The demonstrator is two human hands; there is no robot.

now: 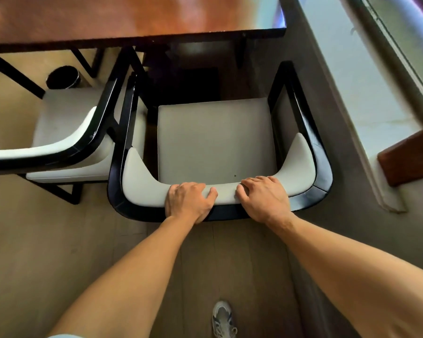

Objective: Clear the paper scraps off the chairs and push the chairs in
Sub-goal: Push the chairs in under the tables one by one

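A black-framed armchair with a cream cushion stands in front of me, its front edge just short of the brown wooden table. My left hand and my right hand both grip the top of its padded backrest, fingers curled over the inner side. The seat holds no paper scraps, only a tiny dark speck near the back. A second matching chair stands to the left, partly under the table, its visible seat bare.
A round black bin sits on the floor under the table at the left. A wall and pale window ledge run close along the chair's right side, with a wooden corner jutting out. My shoe shows below on the tan floor.
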